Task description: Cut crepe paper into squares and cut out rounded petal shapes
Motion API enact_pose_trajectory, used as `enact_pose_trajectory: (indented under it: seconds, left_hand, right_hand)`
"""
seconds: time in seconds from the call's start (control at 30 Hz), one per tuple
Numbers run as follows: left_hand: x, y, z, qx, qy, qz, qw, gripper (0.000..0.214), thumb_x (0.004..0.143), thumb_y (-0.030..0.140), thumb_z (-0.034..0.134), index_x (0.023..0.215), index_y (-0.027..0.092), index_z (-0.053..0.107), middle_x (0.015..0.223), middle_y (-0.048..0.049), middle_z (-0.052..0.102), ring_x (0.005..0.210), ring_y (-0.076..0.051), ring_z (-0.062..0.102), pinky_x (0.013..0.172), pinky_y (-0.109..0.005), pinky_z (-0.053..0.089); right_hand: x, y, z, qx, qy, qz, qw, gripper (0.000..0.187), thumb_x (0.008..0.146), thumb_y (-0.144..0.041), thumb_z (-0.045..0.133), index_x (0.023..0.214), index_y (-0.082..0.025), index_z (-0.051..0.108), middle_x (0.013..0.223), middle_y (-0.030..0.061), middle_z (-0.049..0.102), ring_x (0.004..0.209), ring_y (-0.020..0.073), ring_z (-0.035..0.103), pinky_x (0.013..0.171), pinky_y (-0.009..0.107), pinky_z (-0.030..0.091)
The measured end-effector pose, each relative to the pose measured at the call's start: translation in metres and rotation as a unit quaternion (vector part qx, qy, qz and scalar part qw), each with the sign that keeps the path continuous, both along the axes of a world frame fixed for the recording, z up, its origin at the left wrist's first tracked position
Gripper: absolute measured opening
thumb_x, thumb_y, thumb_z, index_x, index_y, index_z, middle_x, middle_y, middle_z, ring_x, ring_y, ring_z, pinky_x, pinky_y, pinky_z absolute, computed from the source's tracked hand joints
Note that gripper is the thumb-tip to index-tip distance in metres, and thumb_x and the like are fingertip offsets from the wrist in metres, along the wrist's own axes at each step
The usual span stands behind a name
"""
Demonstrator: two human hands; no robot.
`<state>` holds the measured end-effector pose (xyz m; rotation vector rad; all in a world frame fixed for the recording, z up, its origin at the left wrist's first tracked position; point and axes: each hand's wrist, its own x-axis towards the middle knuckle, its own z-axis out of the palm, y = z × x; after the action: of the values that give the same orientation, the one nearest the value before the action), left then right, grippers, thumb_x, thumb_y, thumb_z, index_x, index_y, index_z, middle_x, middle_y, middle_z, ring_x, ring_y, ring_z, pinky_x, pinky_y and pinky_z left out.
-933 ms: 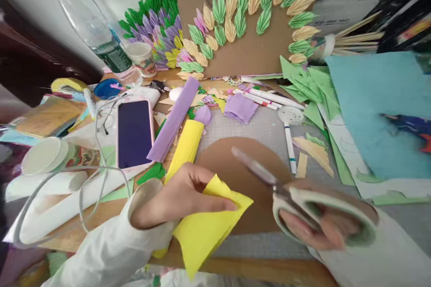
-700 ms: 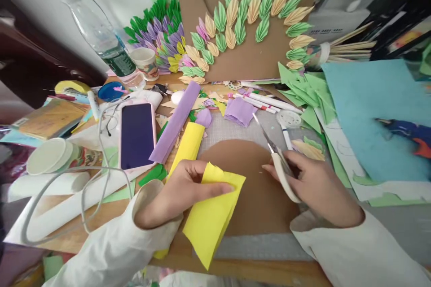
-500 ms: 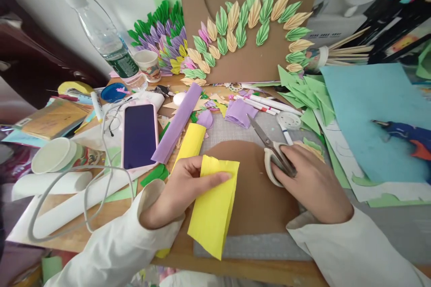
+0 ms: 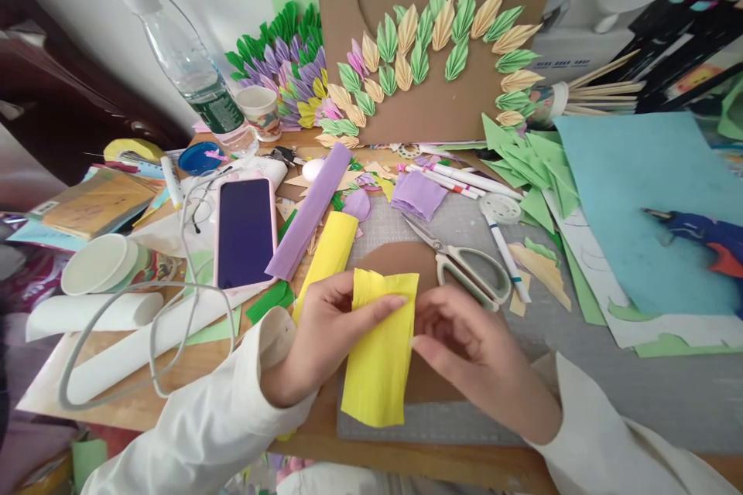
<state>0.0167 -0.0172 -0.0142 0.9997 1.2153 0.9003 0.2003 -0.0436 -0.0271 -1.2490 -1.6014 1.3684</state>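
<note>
My left hand (image 4: 330, 329) pinches the upper left part of a folded yellow crepe paper strip (image 4: 380, 360), thumb behind and fingers across its front. My right hand (image 4: 470, 352) reaches in from the right, its curled fingertips touching the strip's right edge. The strip hangs over a brown cardboard disc (image 4: 400, 257) on a grey cutting mat (image 4: 464, 421). White-handled scissors (image 4: 464, 263) lie on the mat just beyond my right hand, blades pointing up-left. A yellow paper roll (image 4: 328, 251) lies beside my left hand.
A pink-cased phone (image 4: 244, 230), purple paper roll (image 4: 310, 209), purple paper piece (image 4: 416, 195), markers (image 4: 464, 179) and green paper pieces (image 4: 534, 162) crowd the desk. A water bottle (image 4: 186, 62), paper cups, white tubes and a cable are at left. A cardboard wreath (image 4: 435, 93) stands behind; a glue gun (image 4: 705, 236) lies on blue paper.
My right hand set the scissors down on the mat, let go of them, and moved left to the yellow strip. The left hand kept holding the strip, now hanging more upright.
</note>
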Motion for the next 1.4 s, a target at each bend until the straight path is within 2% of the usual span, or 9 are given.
enact_pose_trajectory:
  seconds: [0.1,0.23,0.37,0.63,0.77,0.87,0.97,1.13,1.4]
  left_hand:
    - [0.002,-0.001,0.001,0.010,-0.009,-0.030,0.999,0.021,0.072,0.030,0.079,0.068,0.014,0.066,0.064,0.0015,0.064,0.058,-0.009,0.053,0.051,-0.018,0.043]
    - [0.001,0.001,0.001,0.011,-0.071,-0.096,0.993,0.017,0.074,0.028,0.077,0.083,0.015,0.070,0.079,-0.0025,0.070,0.072,-0.013,0.062,0.064,-0.022,0.051]
    - [-0.001,0.002,-0.001,0.002,-0.057,-0.142,0.988,0.014,0.080,0.026,0.071,0.083,0.013,0.071,0.082,-0.0052,0.071,0.072,-0.014,0.064,0.065,-0.023,0.051]
    - [0.001,0.001,-0.002,0.004,-0.016,-0.108,0.994,0.011,0.078,0.026,0.075,0.075,0.016,0.070,0.077,-0.0025,0.073,0.067,-0.012,0.064,0.060,-0.021,0.052]
    - [0.001,0.001,-0.003,0.003,-0.004,-0.100,0.995,0.015,0.080,0.028,0.074,0.075,0.015,0.069,0.077,-0.0029,0.072,0.068,-0.012,0.063,0.061,-0.020,0.051]
    - [0.001,0.001,-0.004,-0.025,-0.049,-0.132,0.990,0.015,0.084,0.030,0.070,0.089,0.016,0.069,0.080,-0.0031,0.071,0.069,-0.012,0.063,0.061,-0.020,0.051]
    - [0.000,0.001,-0.004,-0.071,-0.101,-0.154,0.980,0.021,0.087,0.031,0.067,0.102,0.017,0.065,0.075,-0.0012,0.068,0.057,-0.008,0.058,0.049,-0.017,0.046]
    - [-0.002,0.000,-0.004,-0.063,-0.157,-0.119,0.978,0.011,0.086,0.026,0.069,0.095,0.021,0.068,0.060,0.0050,0.061,0.042,-0.002,0.044,0.040,-0.012,0.035]
    - [-0.003,-0.001,-0.004,-0.105,-0.223,-0.118,0.962,0.014,0.083,0.034,0.070,0.084,0.020,0.074,0.058,0.0025,0.054,0.047,-0.006,0.044,0.047,-0.018,0.035]
  right_hand:
    - [-0.010,-0.006,-0.003,-0.116,0.074,0.023,0.990,0.016,0.089,-0.038,0.060,0.092,-0.022,0.061,0.077,0.0009,0.064,0.068,0.0152,0.062,0.058,0.026,0.051]
    - [-0.004,0.000,-0.002,-0.134,0.083,-0.045,0.987,0.016,0.086,-0.037,0.064,0.088,-0.021,0.065,0.064,-0.0028,0.058,0.055,0.0103,0.055,0.049,0.020,0.046]
    - [0.008,0.005,0.002,-0.145,0.095,-0.066,0.983,0.019,0.085,-0.039,0.066,0.090,-0.021,0.067,0.067,-0.0009,0.062,0.052,0.0092,0.055,0.043,0.017,0.044]
    - [0.009,0.001,0.002,-0.131,0.117,-0.061,0.983,0.018,0.088,-0.038,0.062,0.092,-0.021,0.065,0.070,0.0005,0.063,0.053,0.0099,0.055,0.045,0.018,0.047]
    - [0.005,0.000,0.001,-0.171,0.155,-0.032,0.972,0.021,0.090,-0.039,0.060,0.101,-0.021,0.060,0.066,-0.0025,0.060,0.046,0.0076,0.048,0.041,0.018,0.041]
    - [0.005,0.000,0.001,-0.195,0.170,-0.032,0.965,0.021,0.090,-0.039,0.060,0.100,-0.020,0.060,0.062,-0.0042,0.057,0.043,0.0064,0.042,0.039,0.018,0.036]
    - [0.008,0.000,0.000,-0.201,0.208,-0.033,0.957,0.023,0.091,-0.038,0.061,0.105,-0.021,0.059,0.064,-0.0043,0.056,0.043,0.0056,0.040,0.039,0.017,0.033]
    - [0.012,-0.001,-0.003,-0.221,0.270,-0.028,0.937,0.016,0.091,-0.036,0.062,0.102,-0.025,0.061,0.060,-0.0069,0.050,0.045,0.0048,0.039,0.040,0.015,0.031]
    - [0.012,0.001,-0.007,-0.156,0.324,-0.020,0.933,0.015,0.089,-0.041,0.063,0.090,-0.029,0.071,0.060,-0.0043,0.050,0.046,0.0074,0.039,0.041,0.019,0.029]
